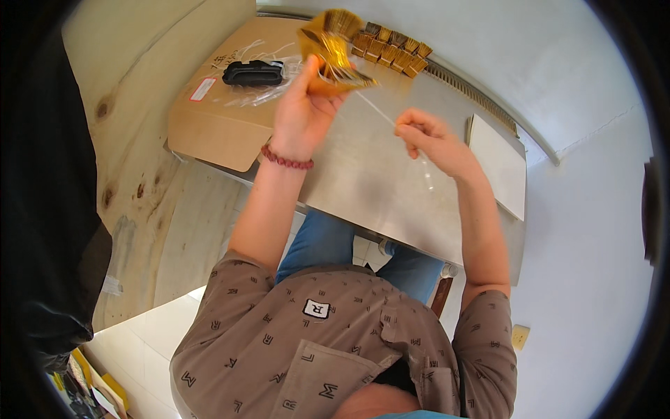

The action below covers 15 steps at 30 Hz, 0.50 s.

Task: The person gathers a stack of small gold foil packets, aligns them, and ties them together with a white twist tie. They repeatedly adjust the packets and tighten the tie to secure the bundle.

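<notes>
My left hand (310, 101) is raised over the far part of the metal table and holds a bundle of shiny gold sheets (335, 52). The bundle looks narrow at its middle and fans out at the ends; it is blurred. From its lower right end a thin whitish strip (377, 106) stretches taut toward my right hand (429, 136). The fingers of my right hand are pinched on that strip, and a clear tail hangs below them. Whether the strip goes round the bundle is hidden by my left hand and the sheets.
Several similar gold bundles (391, 50) stand in rows at the table's back edge. At left, a cardboard sheet (216, 129) carries a black plastic holder (252, 72) and loose clear strips (262, 52). A white board (499, 164) lies at the right edge of the metal table (377, 185).
</notes>
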Tool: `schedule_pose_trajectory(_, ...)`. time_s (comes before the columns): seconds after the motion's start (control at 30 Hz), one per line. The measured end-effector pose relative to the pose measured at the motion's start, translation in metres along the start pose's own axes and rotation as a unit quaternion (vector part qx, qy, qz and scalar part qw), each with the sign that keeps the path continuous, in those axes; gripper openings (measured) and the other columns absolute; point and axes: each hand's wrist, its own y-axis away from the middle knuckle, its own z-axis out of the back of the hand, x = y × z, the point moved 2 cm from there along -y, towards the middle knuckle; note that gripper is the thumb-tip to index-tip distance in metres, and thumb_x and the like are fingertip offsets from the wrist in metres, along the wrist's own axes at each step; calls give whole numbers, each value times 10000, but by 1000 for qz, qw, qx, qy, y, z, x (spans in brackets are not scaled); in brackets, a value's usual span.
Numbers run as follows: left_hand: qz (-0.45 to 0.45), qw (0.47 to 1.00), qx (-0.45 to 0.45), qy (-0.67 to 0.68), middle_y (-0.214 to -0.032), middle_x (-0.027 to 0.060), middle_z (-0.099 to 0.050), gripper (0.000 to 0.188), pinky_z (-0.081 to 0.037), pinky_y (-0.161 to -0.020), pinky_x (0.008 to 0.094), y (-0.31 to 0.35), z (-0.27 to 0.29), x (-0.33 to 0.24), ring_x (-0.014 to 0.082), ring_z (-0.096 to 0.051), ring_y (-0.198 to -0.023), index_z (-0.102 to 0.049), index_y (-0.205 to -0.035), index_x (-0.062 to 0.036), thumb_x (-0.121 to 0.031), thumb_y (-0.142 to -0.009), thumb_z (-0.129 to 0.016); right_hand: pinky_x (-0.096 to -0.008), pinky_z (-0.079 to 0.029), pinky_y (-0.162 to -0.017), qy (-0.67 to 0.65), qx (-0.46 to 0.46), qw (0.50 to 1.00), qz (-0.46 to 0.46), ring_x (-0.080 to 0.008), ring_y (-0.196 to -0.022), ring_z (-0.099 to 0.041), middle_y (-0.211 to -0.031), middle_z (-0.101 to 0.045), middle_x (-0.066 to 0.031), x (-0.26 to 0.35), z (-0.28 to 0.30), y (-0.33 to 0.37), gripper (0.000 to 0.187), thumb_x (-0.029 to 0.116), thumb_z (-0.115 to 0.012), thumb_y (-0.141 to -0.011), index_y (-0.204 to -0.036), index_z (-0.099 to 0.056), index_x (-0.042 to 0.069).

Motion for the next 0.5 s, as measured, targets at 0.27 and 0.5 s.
schedule_pose_trajectory(0.27,-110,984,-136,27,-1225,96,-669,284,-499,-1014,453,-62,14,-40,259,-644,-1110,-584,-1260,-41,-249,-1068,-553,-231,-397,-590,11,-57,998,-27,-64,-625,-496,-717,-514,33,-6,57,83,155,177,-602,-1018,-914,-595,63)
schedule_pose_trajectory(0.5,-161,967,-198,-6,-1239,102,-662,270,-498,-1010,465,-88,39,-79,257,-643,-1099,-586,-1256,-45,-242,-1078,-537,-265,-423,-601,-151,-185,971,-13,-87,-606,-493,-696,-510,15,-22,99,177,115,133,-568,-1030,-944,-581,57)
